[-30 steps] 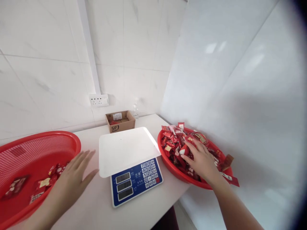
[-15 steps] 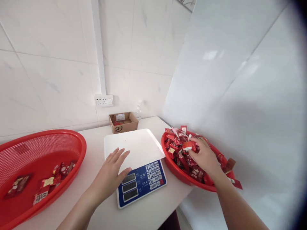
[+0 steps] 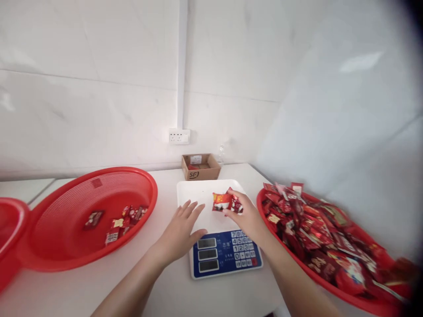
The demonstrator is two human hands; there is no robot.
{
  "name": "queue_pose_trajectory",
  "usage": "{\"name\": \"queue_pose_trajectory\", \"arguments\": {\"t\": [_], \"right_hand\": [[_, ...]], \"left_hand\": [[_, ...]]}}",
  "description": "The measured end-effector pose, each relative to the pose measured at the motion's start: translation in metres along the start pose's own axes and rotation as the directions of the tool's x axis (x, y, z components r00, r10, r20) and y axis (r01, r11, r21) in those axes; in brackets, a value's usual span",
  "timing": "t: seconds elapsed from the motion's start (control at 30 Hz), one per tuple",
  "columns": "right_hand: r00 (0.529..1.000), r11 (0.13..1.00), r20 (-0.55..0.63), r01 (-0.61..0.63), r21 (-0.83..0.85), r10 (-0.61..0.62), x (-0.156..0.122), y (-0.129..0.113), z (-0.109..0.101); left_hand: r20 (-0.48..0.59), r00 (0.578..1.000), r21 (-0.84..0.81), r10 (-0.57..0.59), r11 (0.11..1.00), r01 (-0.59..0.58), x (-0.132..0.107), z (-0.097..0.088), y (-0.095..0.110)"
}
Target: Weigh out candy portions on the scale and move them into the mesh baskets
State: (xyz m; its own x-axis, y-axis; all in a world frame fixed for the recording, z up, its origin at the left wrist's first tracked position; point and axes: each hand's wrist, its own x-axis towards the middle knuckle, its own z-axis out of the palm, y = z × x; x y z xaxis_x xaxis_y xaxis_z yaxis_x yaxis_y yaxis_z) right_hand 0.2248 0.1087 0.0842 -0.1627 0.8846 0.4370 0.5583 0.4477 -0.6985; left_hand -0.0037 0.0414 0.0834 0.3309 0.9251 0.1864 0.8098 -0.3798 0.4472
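Observation:
My right hand (image 3: 244, 215) grips small red snack packets (image 3: 221, 201) over the white pan of a digital scale (image 3: 188, 190). Fingers apart and holding nothing, my left hand (image 3: 181, 231) hovers by the left side of the pan, its thumb near the blue keypad panel (image 3: 228, 253). To the right, a red plastic basket (image 3: 333, 288) is heaped with red-wrapped snack packets (image 3: 317, 229). Another red basket (image 3: 66, 229) on the left holds several packets (image 3: 122, 222) lying on its bottom.
A small open cardboard box (image 3: 201, 172) stands at the back of the white table (image 3: 158, 277), close to the wall. Beside it is a clear plastic bottle (image 3: 220, 154). Part of one more red basket (image 3: 13, 207) shows at the far left. A socket (image 3: 179, 136) is on the wall.
My right hand has moved left from the full basket to above the scale pan, carrying packets. The view has turned rightward relative to the wall's left side less; everything appears shifted right. My left hand stays open.

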Motion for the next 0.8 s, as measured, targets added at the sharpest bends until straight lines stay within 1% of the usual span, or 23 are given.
{"name": "queue_pose_trajectory", "arguments": {"t": [0.07,0.1,0.17,0.33,0.43,0.5,0.63,0.73,0.8], "right_hand": [[0.995,0.998,0.099,-0.006,0.055,0.001,0.0,-0.001,0.019],[0.992,0.998,0.122,-0.011,0.063,0.003,0.0,0.0,0.025],[0.992,0.998,0.129,-0.014,0.058,0.007,0.001,0.002,0.031],[0.997,1.0,0.078,0.008,0.018,-0.009,0.0,0.003,0.028],[0.996,0.998,0.076,0.057,-0.011,-0.056,-0.002,0.003,0.025],[0.988,0.993,0.127,0.1,-0.058,-0.092,-0.005,0.003,0.024],[0.959,0.958,0.247,0.193,-0.21,-0.139,-0.012,-0.002,0.029],[0.939,0.919,0.297,0.261,-0.295,-0.171,-0.016,-0.009,0.039],[0.929,0.898,0.309,0.303,-0.32,-0.203,-0.017,-0.012,0.045]], "left_hand": [[0.005,1.0,-0.012,-0.006,1.0,0.006,0.0,0.0,-0.001],[0.005,1.0,-0.015,-0.008,1.0,0.008,0.001,0.0,-0.001],[0.004,1.0,-0.008,-0.011,1.0,0.011,0.002,0.002,-0.003],[-0.03,0.999,0.042,0.017,0.999,-0.016,0.006,0.005,-0.007],[-0.071,0.996,0.048,0.056,0.997,-0.053,0.007,0.006,-0.009],[-0.098,0.994,0.028,0.057,0.998,-0.055,0.009,0.007,-0.011],[-0.149,0.989,-0.033,-0.005,0.999,0.0,0.011,0.012,-0.013],[-0.177,0.984,-0.067,0.001,0.998,-0.013,0.012,0.014,-0.013],[-0.18,0.983,-0.071,0.018,0.997,-0.032,0.012,0.014,-0.013]]}}
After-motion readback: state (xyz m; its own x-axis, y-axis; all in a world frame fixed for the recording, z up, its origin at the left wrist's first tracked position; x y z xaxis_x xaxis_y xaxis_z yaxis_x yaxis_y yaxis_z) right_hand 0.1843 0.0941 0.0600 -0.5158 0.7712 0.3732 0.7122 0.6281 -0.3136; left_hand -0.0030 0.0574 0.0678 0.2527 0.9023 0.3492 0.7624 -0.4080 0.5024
